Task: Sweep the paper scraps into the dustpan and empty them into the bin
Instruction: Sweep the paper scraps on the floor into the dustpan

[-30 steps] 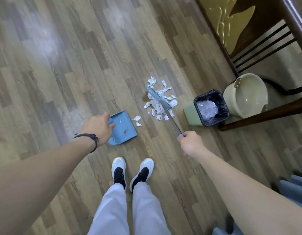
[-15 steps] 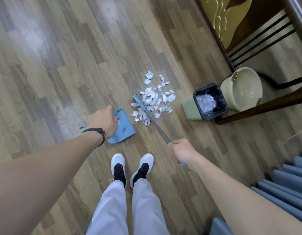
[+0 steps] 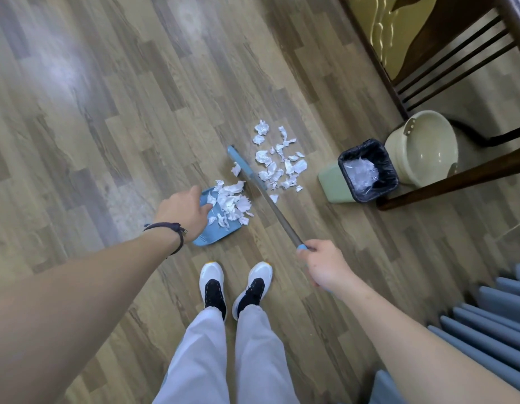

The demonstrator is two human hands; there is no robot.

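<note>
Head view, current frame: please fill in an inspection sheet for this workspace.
Surface: wood-pattern floor, with a pale glare patch at upper left.
Job's things: dustpan on the floor holding a heap of scraps; loose scraps lie on the far side of the broom; bin, black-lined, already holds crumpled paper.
Clutter: cream bucket beside the bin, looks empty.
Grippers: left hand on the dustpan handle; right hand closed on the broom handle.
Cables: dark cord or hose behind the bucket, cannot tell which.
Surroundings: dark wooden furniture; grey-blue ribbed object at lower right.
</note>
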